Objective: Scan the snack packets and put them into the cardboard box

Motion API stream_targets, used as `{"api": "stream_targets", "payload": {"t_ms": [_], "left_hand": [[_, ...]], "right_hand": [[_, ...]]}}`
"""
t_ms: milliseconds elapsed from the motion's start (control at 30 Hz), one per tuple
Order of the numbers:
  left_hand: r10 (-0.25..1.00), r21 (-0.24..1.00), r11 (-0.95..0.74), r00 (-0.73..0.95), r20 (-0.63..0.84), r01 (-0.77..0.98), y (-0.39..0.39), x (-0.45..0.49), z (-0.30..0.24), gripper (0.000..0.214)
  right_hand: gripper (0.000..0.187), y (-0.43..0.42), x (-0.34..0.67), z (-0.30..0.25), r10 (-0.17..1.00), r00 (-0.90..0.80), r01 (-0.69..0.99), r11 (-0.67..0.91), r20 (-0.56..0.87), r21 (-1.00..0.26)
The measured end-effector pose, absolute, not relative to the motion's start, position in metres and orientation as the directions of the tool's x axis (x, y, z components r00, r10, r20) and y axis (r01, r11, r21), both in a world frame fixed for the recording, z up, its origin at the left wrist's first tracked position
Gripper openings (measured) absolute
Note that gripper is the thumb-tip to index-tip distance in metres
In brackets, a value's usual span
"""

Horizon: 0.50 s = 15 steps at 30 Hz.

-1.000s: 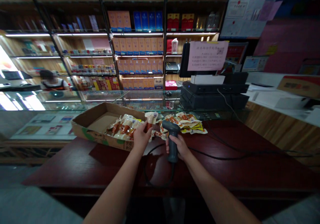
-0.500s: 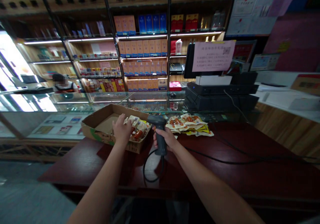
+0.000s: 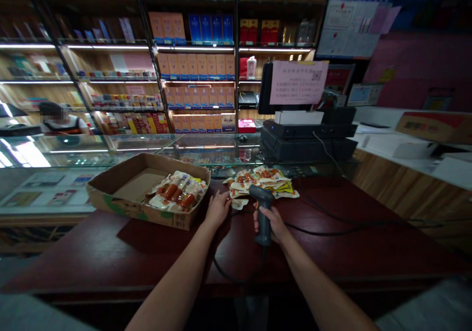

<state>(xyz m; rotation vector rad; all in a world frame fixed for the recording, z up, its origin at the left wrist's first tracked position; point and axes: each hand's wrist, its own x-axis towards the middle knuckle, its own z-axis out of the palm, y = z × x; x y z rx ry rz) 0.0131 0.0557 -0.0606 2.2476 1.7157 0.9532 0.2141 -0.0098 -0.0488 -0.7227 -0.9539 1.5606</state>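
My right hand (image 3: pixel 271 220) is wrapped around the handle of a dark grey barcode scanner (image 3: pixel 262 208), its head tilted toward the packets. My left hand (image 3: pixel 218 209) rests low over the table between the box and the pile, fingers stretched out beside a single food packet (image 3: pixel 239 203); its fingertips are close to the packet's edge, and I see nothing held. Behind the scanner lies a pile of sealed food packets (image 3: pixel 275 178) with reddish-brown contents. More such packets (image 3: pixel 177 191) fill the right part of an open cardboard box (image 3: pixel 121 205) at left.
The scanner's black cable (image 3: pixel 332 232) runs right across the dark red table (image 3: pixel 332 262). A glass display counter (image 3: pixel 210 156) stands behind, with a monitor bearing a pink sheet (image 3: pixel 298 82). Stocked shelves line the wall. Another person (image 3: pixel 62 122) is at far left.
My left hand has left the box and moved right, down beside the packet pile. The scanner, in my right hand, has shifted right and lower. The view has turned slightly.
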Motion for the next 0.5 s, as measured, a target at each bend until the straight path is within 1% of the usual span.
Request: {"api": "stream_targets", "payload": {"t_ms": [100,200,267,367,433,500], "left_hand": [[0.941,0.392,-0.278,0.166,0.296,0.877,0.055,0.009,-0.067,0.044],[0.941,0.322,-0.268,0.175,0.29,0.908,0.05,0.005,-0.064,0.036],[0.936,0.328,-0.273,0.172,0.307,0.904,0.047,0.003,-0.063,0.028],[0.917,0.38,-0.33,0.199,0.344,0.864,0.045,0.002,-0.064,0.02],[0.9,0.392,-0.363,0.209,0.383,0.845,0.044,0.003,-0.065,0.019],[0.885,0.378,-0.358,0.181,0.428,0.854,0.042,0.004,-0.064,0.02]], "right_hand": [[0.038,-0.011,0.216,-0.056,0.983,-0.185,-0.472,-0.076,0.014,-0.878],[0.038,-0.013,0.213,-0.057,0.983,-0.181,-0.442,-0.09,-0.01,-0.892],[0.039,-0.014,0.212,-0.056,0.984,-0.178,-0.424,-0.097,-0.022,-0.9],[0.042,-0.016,0.212,-0.054,0.984,-0.176,-0.412,-0.1,-0.029,-0.906],[0.041,-0.016,0.213,-0.054,0.984,-0.178,-0.412,-0.097,-0.025,-0.906],[0.04,-0.016,0.213,-0.055,0.982,-0.187,-0.417,-0.092,-0.014,-0.904]]}}
